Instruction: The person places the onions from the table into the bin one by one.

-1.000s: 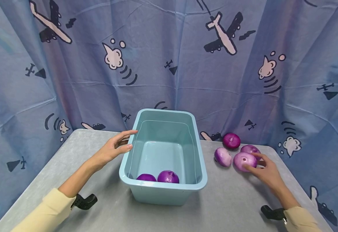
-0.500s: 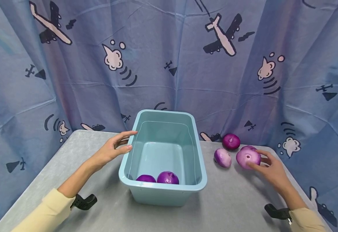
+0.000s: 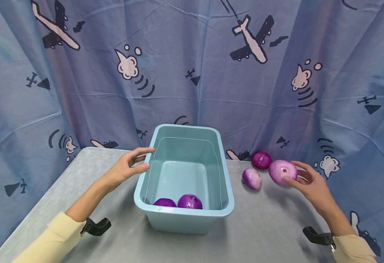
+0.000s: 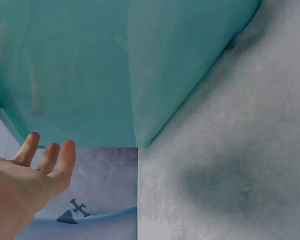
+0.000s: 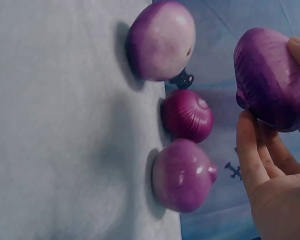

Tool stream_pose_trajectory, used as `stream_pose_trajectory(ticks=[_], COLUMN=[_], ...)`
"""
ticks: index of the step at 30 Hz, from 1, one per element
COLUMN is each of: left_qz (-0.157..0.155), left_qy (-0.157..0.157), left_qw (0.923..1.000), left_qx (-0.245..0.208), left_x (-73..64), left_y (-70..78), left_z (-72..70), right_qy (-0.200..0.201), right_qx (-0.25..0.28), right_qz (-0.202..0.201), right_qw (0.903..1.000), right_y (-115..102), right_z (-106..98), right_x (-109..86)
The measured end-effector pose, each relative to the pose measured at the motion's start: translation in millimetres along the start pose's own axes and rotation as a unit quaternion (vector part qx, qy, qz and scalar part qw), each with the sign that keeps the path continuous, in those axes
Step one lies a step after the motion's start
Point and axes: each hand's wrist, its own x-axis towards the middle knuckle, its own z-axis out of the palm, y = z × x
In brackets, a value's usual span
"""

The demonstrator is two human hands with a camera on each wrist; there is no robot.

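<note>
A light purple onion is held above the table by my right hand, thumb in front and fingers behind; the right wrist view shows this onion off the surface. My left hand touches the left rim of a light blue plastic bin with relaxed, extended fingers. Inside the bin, near its front wall, lie two purple onions, one round and one partly hidden. To the bin's right rest a pale purple onion and a dark magenta onion. Another onion shows only in the right wrist view.
The grey table ends at a blue curtain printed with planes, which hangs close behind the bin and onions. Black wrist straps sit on both forearms.
My right hand has picked up the light purple onion and moved it up and slightly right, now covering the onion behind it. The left hand and bin stay nearly still.
</note>
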Motion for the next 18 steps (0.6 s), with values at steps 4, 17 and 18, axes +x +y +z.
stream_pose_trajectory(ticks=[4,17,18], left_qz=[0.001,0.0,0.0], left_qy=[0.002,0.005,0.007], left_qw=[1.0,1.0,0.9999], left_qx=[-0.002,0.008,0.01], left_x=[-0.1,-2.3,-3.2], left_y=[-1.9,-1.3,-1.3], left_z=[1.8,1.9,1.4], right_qy=[-0.009,-0.052,-0.054], right_qx=[0.017,0.097,0.101], right_qz=[-0.01,-0.051,-0.053], right_qw=[0.9998,0.9927,0.992], right_y=[-8.5,-44.3,-46.8], right_z=[2.8,25.2,27.9], right_x=[2.2,11.6,12.7])
